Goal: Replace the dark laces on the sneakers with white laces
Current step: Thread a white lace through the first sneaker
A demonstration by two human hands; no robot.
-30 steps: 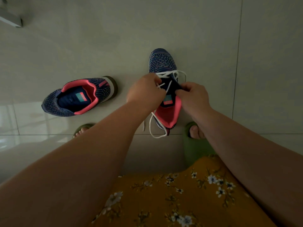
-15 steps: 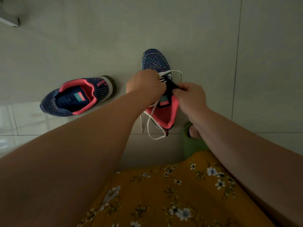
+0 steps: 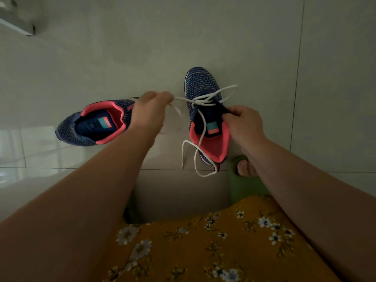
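Two navy knit sneakers with pink lining sit on the tiled floor. The right sneaker [image 3: 203,82] points away from me and carries a white lace [image 3: 200,127] threaded through its lower eyelets. My left hand [image 3: 147,112] pinches one end of that lace and holds it stretched out to the left. My right hand [image 3: 243,124] grips the sneaker's dark tongue [image 3: 220,107] at the opening. A loose loop of lace trails over the heel to the floor. The left sneaker [image 3: 95,125] lies unlaced to the left, partly behind my left hand.
My toes in a green slipper [image 3: 244,180] rest just behind the right sneaker's heel. A yellow floral skirt [image 3: 213,247] fills the bottom of the view. A pale ledge [image 3: 16,25] shows at the top left corner.
My left hand has moved left, away from the right sneaker, drawing the white lace taut. My right hand has stayed on the tongue.
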